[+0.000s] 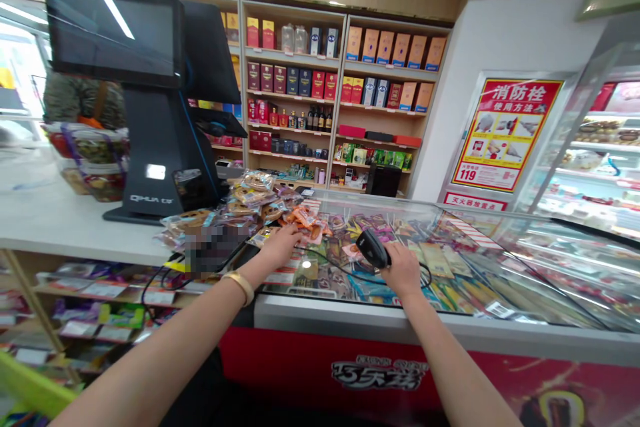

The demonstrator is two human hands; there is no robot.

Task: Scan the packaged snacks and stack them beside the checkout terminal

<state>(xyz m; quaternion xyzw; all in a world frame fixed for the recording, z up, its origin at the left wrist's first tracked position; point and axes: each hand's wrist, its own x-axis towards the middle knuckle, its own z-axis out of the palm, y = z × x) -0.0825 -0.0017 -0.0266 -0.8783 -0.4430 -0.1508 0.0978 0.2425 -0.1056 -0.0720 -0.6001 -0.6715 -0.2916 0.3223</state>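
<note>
My right hand [404,269] is wrapped round the handle of a black barcode scanner [370,247], its head pointing left over the glass freezer top [306,264]. A dark cable [333,263] runs from the scanner towards the left. My left hand [281,247], with a gold bangle [240,285] on the wrist, has its fingers curled at the edge of some orange snack packets [307,221]. Behind and left of it rises a heap of clear-wrapped snack packs [250,199]. Ice creams in bright wrappers [450,280] lie beneath the glass.
A till with a dark screen [117,33] stands on the white counter [75,227] at left. Beside it are bagged fruit tubs [97,153] and a partly hidden person [75,97]. Boxed bottles fill the back shelves [345,107]. A chiller [600,153] stands at right.
</note>
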